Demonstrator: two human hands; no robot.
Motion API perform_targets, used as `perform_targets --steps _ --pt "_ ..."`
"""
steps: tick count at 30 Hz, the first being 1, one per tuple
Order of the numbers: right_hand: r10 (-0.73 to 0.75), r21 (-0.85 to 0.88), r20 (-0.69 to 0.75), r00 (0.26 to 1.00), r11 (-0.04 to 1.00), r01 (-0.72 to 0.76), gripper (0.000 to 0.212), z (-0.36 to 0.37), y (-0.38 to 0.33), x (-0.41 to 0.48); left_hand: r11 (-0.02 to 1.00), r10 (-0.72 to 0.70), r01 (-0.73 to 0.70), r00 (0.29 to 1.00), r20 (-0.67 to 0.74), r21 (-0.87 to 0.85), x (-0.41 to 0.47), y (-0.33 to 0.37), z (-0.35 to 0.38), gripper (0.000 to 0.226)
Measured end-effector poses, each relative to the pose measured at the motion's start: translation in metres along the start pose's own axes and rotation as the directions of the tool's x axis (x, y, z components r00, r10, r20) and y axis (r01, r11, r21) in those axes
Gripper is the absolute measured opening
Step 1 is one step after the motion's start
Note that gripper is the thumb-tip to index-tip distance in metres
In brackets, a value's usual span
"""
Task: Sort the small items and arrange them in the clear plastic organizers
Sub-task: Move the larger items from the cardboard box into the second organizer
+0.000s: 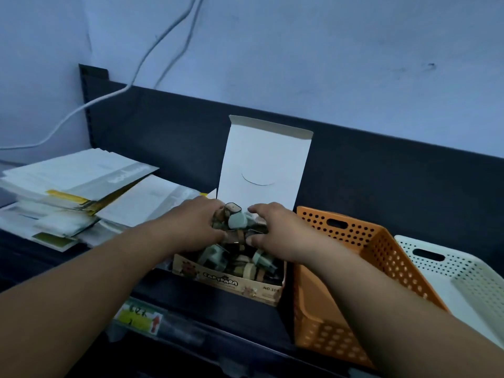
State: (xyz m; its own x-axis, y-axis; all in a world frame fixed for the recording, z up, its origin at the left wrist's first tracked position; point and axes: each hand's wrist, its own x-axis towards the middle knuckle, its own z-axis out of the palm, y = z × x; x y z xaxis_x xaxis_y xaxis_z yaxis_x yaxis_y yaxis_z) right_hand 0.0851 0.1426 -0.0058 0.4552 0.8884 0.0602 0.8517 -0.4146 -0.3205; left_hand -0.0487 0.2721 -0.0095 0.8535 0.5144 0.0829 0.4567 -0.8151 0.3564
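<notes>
Head view: left hand (191,223) and right hand (275,230) cupped together, each grip closed around one heap of small clips (236,222). Lifted just above open cardboard box (231,282) on dark worktop (218,312), beside orange basket (362,263).

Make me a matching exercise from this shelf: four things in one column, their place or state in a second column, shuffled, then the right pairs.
Things:
1. cardboard box
2. orange basket
3. white basket
4. paper stack

Places or states:
A. at the far right of the shelf
B. piled at the left, beside the wall
C. lid flap up, both hands in it
D. between the box and the other basket

Pairs: 1-C, 2-D, 3-A, 4-B

The left hand and right hand gather small clips above the box.
</notes>
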Motion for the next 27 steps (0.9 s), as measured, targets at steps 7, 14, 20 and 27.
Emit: perform_targets --steps 7,14,20,27 --pt "0.048 -0.051 0.041 0.998 0.998 -0.046 0.058 0.019 -0.01 0.038 0.986 0.074 -0.09 0.99 0.117 0.138 0.024 -0.013 0.01 0.038" --pt "0.083 0.051 0.068 0.994 0.995 -0.086 0.04 0.027 -0.009 0.063 0.987 0.077 -0.095 0.988 0.132 0.129 0.035 -0.023 0.012 0.04" --pt "0.112 0.166 -0.067 0.991 0.981 -0.1 0.032 0.016 -0.004 0.061 0.968 0.109 -0.118 0.993 -0.056 -0.221 0.043 -0.033 0.01 0.028" --pt "0.174 0.324 -0.286 0.942 0.943 -0.076 0.024 -0.017 0.008 0.037 0.755 0.105 -0.177 0.983 -0.151 -0.632 0.054 0.001 -0.003 0.022"
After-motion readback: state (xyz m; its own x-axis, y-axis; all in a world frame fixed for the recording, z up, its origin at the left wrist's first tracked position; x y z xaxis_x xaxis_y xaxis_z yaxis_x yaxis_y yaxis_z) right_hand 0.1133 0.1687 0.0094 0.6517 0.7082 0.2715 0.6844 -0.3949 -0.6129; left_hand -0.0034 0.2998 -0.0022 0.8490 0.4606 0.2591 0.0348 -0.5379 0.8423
